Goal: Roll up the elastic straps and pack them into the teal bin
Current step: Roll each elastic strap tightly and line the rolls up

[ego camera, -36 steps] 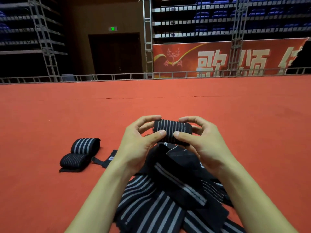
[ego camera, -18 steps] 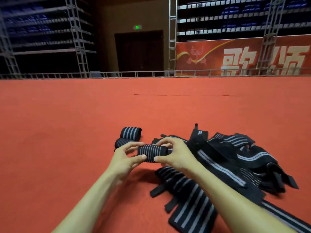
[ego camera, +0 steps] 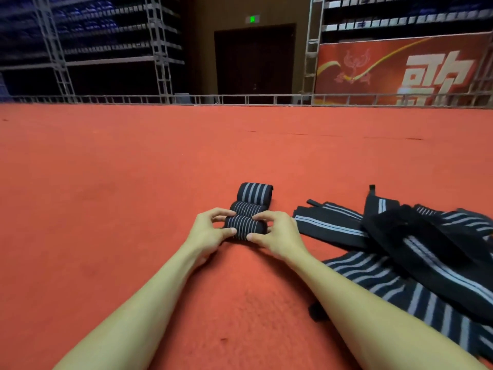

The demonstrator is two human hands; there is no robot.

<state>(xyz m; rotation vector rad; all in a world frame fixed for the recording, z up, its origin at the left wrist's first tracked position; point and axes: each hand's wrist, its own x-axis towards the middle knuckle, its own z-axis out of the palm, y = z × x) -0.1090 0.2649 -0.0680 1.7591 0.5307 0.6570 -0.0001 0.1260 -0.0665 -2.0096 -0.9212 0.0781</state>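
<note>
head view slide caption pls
Left hand and right hand grip a rolled black striped elastic strap beside two finished rolls on red carpet, loose straps nearby.

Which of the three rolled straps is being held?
The nearest roll, gripped by the left hand and right hand; middle roll and far roll lie behind.

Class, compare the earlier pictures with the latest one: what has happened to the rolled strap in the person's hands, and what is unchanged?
The rolled strap was carried from above the loose straps leftward and down to the carpet, beside the two finished rolls. The left-hand grip and right-hand grip keep hold of its ends. The finished rolls and loose straps lie as before.
</note>
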